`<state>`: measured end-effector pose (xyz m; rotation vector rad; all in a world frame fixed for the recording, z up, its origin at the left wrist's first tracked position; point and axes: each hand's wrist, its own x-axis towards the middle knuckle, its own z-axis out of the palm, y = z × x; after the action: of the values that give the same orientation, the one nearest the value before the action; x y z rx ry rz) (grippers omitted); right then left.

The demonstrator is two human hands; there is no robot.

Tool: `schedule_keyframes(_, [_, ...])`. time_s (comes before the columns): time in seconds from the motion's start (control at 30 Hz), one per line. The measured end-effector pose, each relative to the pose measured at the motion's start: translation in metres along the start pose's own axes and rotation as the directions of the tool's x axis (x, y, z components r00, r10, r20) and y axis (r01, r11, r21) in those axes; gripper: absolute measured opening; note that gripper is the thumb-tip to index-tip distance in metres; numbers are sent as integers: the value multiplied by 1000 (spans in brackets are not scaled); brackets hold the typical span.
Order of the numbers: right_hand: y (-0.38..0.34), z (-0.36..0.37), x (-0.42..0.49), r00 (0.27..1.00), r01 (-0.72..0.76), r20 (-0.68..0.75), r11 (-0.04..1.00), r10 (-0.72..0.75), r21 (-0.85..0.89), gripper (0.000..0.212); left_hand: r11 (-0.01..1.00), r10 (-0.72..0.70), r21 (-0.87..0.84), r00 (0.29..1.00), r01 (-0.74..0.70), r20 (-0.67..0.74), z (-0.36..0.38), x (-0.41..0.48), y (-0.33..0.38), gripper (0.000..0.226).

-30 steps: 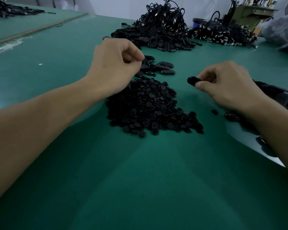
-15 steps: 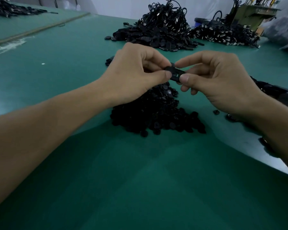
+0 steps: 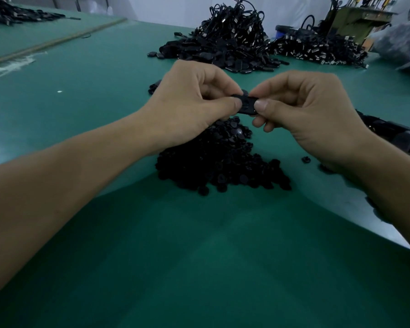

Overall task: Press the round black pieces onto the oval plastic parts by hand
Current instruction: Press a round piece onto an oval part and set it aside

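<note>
I have the left hand (image 3: 192,102) above the heap of round black pieces (image 3: 223,159), thumb and curled fingers pinching one end of an oval plastic part (image 3: 245,104) raised just over the heap's far edge, right hand (image 3: 313,110) pinching the other end, one stray piece (image 3: 305,159) right of the heap on the green table (image 3: 199,256)

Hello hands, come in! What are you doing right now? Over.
Left hand and right hand both pinch one black oval part, held over the pile of round pieces. Round piece seated or not: cannot tell. Nothing blocks the hands.
</note>
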<state>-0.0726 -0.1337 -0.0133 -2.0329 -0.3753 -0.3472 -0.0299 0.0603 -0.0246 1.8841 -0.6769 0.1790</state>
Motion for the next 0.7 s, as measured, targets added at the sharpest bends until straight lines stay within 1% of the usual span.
schedule_keyframes(0.1, [-2,1,0,999,14,-45,999,-11,50,18,999,11,44,1000,-12,19,0,0,0,13])
schedule_keyframes(0.2, [-5,2,-1,993,51,-111,992,-38,113,27,998,45,34,997,-47,61,2,-1,3,19])
schedule_keyframes(0.3, [-7,5,-2,990,75,-133,985,-55,154,30,996,80,-42,996,-78,37,3,-3,6,16])
schedule_keyframes(0.37, [-6,5,-1,990,76,-134,976,-50,203,29,996,72,-57,997,-71,8,2,-3,8,12])
schedule_keyframes(0.4, [-5,5,-1,991,66,-130,979,-42,191,28,997,57,-54,998,-57,-10,1,-3,7,9])
schedule_keyframes(0.43, [-4,4,-1,992,52,-123,992,-38,117,26,998,40,-46,999,-42,-30,0,-3,7,6])
schedule_keyframes(0.47, [0,4,0,993,36,-109,999,-39,-23,24,999,25,-34,998,-27,-51,-1,-2,6,3])
schedule_keyframes(0.5, [4,3,1,996,20,-83,981,-36,-192,21,1000,15,-19,997,-16,-75,-1,-2,5,1])
schedule_keyframes(0.53, [8,3,1,998,5,-51,942,-24,-335,17,1000,12,-1,995,-12,-101,-1,0,4,3])
schedule_keyframes(0.57, [12,3,2,1000,-1,-23,904,-10,-428,11,1000,14,12,992,-13,-126,-1,1,3,5])
schedule_keyframes(0.63, [17,2,3,1000,-2,12,855,9,-519,7,1000,25,14,985,-23,-168,-2,2,3,5])
schedule_keyframes(0.7, [19,1,4,999,-4,37,832,29,-555,4,1000,25,9,980,-24,-196,-3,2,3,5])
